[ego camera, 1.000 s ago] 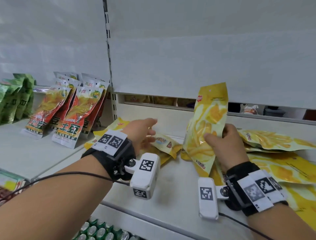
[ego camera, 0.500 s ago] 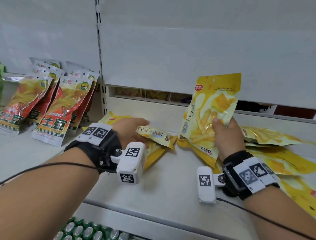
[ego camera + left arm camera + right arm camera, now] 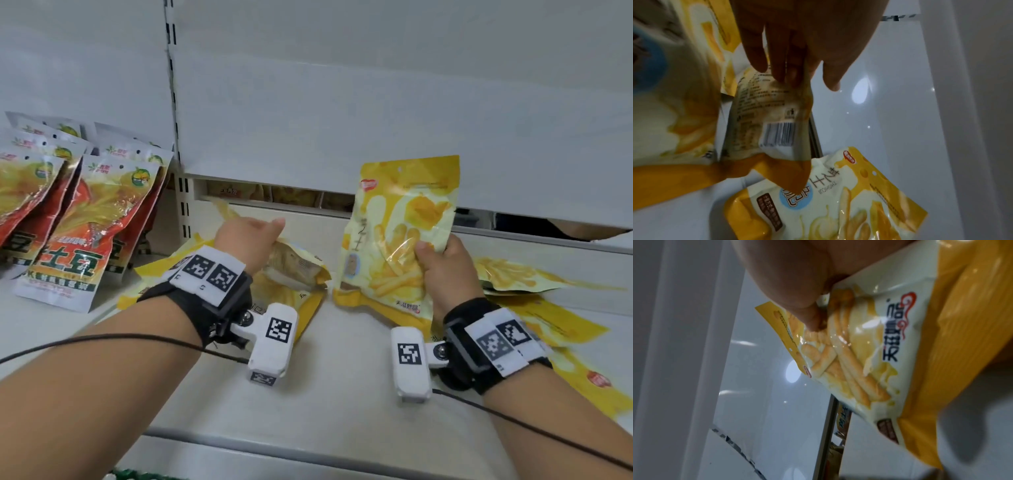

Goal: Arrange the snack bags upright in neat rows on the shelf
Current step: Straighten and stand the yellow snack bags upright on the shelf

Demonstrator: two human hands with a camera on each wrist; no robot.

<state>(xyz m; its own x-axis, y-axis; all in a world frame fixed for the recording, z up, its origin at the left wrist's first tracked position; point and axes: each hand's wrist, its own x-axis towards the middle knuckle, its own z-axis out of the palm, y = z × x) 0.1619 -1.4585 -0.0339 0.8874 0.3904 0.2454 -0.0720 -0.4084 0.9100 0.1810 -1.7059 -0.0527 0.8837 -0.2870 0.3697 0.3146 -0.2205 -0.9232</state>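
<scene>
My right hand point(image 3: 442, 263) grips a yellow fries snack bag point(image 3: 400, 236) and holds it upright on the white shelf point(image 3: 342, 377); the right wrist view shows the thumb pressed on that bag point(image 3: 869, 353). My left hand point(image 3: 250, 240) pinches another yellow bag point(image 3: 294, 267) and lifts it off a flat pile, its barcode side point(image 3: 774, 116) facing the left wrist camera. One more yellow bag point(image 3: 830, 198) lies flat under it. Several yellow bags point(image 3: 534, 308) lie flat to the right.
Red and orange snack bags point(image 3: 85, 226) lean upright in rows on the left shelf section, past a slotted upright post point(image 3: 183, 205). The white back panel point(image 3: 376, 102) stands close behind, with a gap under it showing other goods. The shelf's front edge point(image 3: 308, 455) runs below my wrists.
My left hand went from resting on the flat pile to pinching a bag and lifting it. The right hand turned its bag face-on and set it more upright.
</scene>
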